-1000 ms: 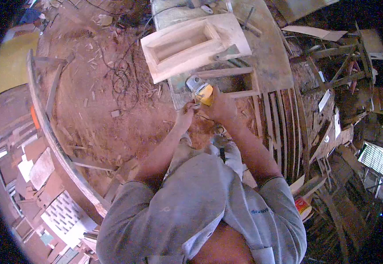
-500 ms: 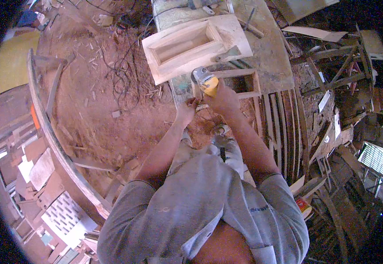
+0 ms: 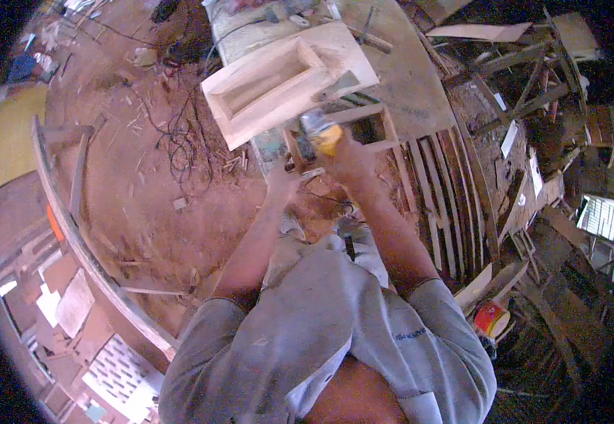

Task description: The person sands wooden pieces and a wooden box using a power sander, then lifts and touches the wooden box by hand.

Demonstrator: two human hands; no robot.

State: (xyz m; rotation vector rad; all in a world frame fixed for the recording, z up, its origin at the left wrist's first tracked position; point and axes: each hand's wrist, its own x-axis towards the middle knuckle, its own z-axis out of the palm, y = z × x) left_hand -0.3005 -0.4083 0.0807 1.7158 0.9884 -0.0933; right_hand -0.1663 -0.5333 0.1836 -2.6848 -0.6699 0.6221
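Observation:
In my right hand (image 3: 349, 161) is a yellow angle grinder (image 3: 330, 140) with a grey metal head, the fingers wrapped round its body. The grinder's head lies over the left part of a small open wooden frame (image 3: 390, 127) at the near end of the bench. My left hand (image 3: 283, 179) is just left of the grinder, by the frame's left corner; its fingers are smeared by motion, so their grip is unclear. Just beyond both hands, a pale wooden panel with a raised rectangular frame (image 3: 268, 85) rests tilted on the bench (image 3: 420, 92).
Long wooden slats (image 3: 437, 205) lie to the right of my legs. Black cables (image 3: 176, 141) and wood scraps are spread over the dusty floor. A long curved timber (image 3: 84, 247) runs along the left. A red and yellow tin (image 3: 492, 319) stands at lower right.
The view has shifted, so the bench and panel sit further left. The grinder's head is blurred now and both hands have stayed close to the small frame.

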